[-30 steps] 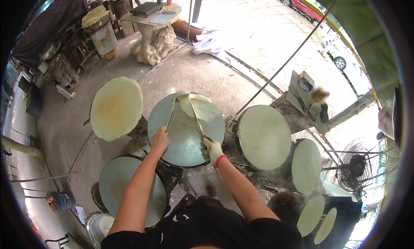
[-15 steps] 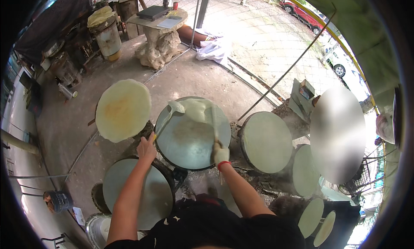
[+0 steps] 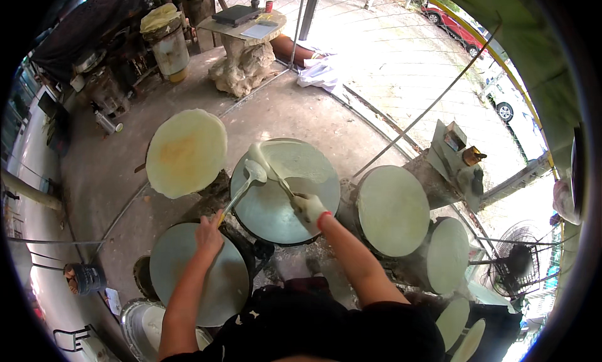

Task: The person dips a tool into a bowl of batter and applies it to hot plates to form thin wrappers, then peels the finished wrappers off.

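Observation:
My left hand (image 3: 209,235) is closed around the yellow-ended handle of a ladle (image 3: 254,171). The ladle's bowl hangs over the left part of a round griddle (image 3: 269,215). Wet, pale batter (image 3: 304,162) lies in a curved band across the griddle's far half, while the near half shows bare metal. In its white glove, my right hand (image 3: 308,210) grips a thin batter spreader (image 3: 280,179), whose far end meets the batter near the griddle's far left edge. Close to my left forearm is another round griddle (image 3: 200,277) with a bare-looking surface.
A browned flatbread (image 3: 186,152) rests on a griddle at left. Pale rounds cover griddles at right (image 3: 394,210) (image 3: 447,255). A metal pot (image 3: 133,327) with whitish liquid stands lower left. Beyond are a stone table (image 3: 244,33) and a fan (image 3: 517,258).
My right hand has swept the spreader leftward, stretching the batter along the far rim. My left hand and the ladle have shifted slightly. A large blurred pale disc at right is gone from view.

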